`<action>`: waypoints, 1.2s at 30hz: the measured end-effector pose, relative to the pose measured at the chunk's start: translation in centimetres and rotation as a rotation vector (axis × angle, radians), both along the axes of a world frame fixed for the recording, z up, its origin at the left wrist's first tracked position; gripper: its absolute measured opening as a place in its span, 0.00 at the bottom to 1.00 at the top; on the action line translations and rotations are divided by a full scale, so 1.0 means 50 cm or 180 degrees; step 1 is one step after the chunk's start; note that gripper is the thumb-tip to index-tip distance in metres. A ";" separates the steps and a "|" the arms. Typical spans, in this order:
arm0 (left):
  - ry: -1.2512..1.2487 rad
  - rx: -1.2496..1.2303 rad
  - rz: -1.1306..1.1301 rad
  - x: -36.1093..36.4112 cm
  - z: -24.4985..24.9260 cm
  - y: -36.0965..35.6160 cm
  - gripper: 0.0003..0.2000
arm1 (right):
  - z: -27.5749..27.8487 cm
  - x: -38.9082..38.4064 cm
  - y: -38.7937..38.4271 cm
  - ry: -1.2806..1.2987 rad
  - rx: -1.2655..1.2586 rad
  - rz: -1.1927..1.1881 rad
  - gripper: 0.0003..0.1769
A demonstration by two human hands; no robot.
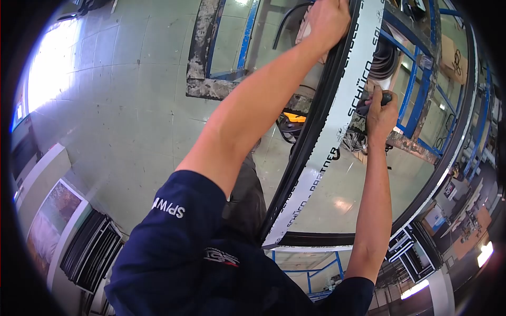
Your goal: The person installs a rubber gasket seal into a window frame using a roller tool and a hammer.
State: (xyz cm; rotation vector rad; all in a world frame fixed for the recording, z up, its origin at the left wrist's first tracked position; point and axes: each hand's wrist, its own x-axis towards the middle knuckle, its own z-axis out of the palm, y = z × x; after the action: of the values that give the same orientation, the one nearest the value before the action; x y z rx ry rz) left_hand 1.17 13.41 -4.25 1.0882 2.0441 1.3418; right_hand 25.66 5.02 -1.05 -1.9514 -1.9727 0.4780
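Note:
A long window frame profile [337, 124] with white printed film and black gasket edges runs diagonally up from my body. At the top edge of the view my left hand [329, 21] is closed against the profile's black outer side; its fingertips are partly cut off, and what they hold cannot be made out. My right hand [382, 117] is on the inner side of the profile, its fingers wrapped round a tool with a black knob-like handle [387, 98]. The tool's far end is hidden by the hand and profile.
Blue metal stands [421, 87] with worn padded bars support the frame. Cables [354, 141] and an orange-and-black object [293, 118] lie below it. Black profiles [89, 250] are stacked at the lower left. Another rack [414, 255] stands at the lower right.

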 end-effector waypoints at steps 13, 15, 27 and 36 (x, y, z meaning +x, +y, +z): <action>0.2464 0.1401 0.0973 -0.011 0.008 -0.035 0.17 | 0.002 0.004 -0.004 0.0064 -0.0025 -0.0020 0.25; 0.3716 0.1042 0.0613 -0.046 0.015 -0.012 0.19 | 0.009 0.001 -0.004 0.0012 0.0015 0.0013 0.26; 0.2744 0.0840 -0.0151 -0.095 -0.001 0.158 0.22 | 0.015 0.000 -0.006 0.0209 -0.0196 -0.0033 0.24; 0.2075 -0.1071 -0.1323 -0.135 0.084 0.228 0.18 | 0.001 0.009 -0.006 0.0242 -0.0100 -0.0169 0.22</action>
State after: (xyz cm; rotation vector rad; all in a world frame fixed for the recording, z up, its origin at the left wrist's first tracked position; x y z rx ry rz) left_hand -5.57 24.80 -0.06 1.8150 2.1716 0.4401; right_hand 26.12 4.72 -0.99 -1.9690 -1.8729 0.5641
